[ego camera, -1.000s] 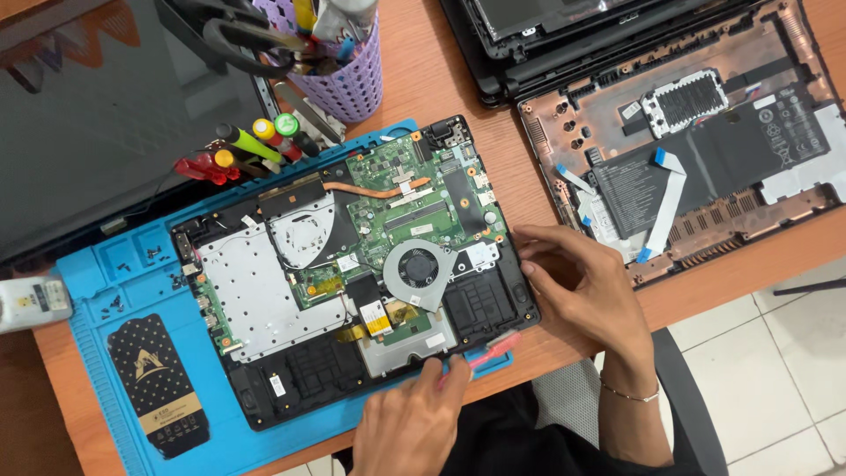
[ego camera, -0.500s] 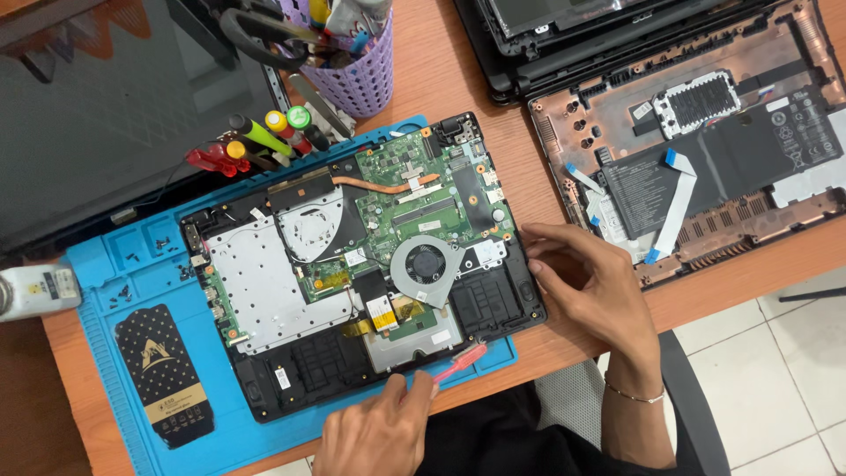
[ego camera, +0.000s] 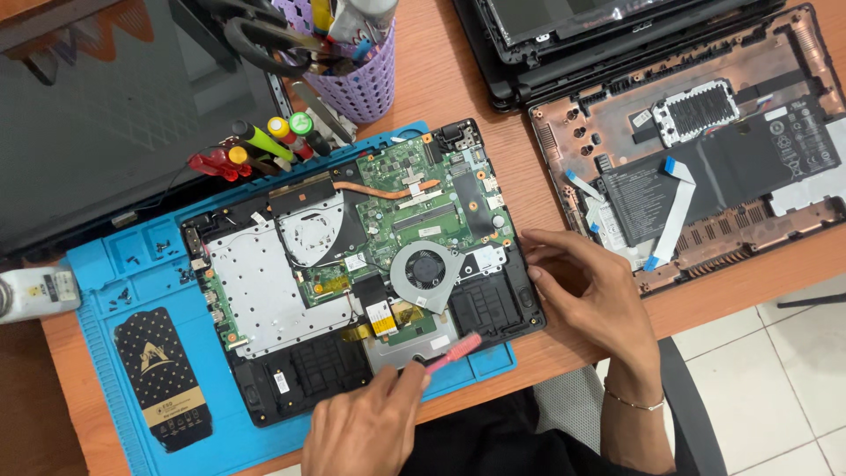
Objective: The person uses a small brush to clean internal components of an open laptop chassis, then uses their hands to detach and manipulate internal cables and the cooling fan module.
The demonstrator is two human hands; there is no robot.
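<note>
Laptop (ego camera: 352,282) fills the blue mat (ego camera: 106,353); left hand (ego camera: 366,432) pinches a red screwdriver (ego camera: 454,351) at its near edge, right hand (ego camera: 586,295), fingers curled, touches its right edge.

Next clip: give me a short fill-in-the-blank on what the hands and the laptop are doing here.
1. The left hand holds a small ____ screwdriver.
2. The right hand rests at the opened laptop's ____ edge.
3. The laptop lies on a ____ mat.
4. The round fan sits beside the ____ circuit board.

Missing: red; right; blue; green
</note>
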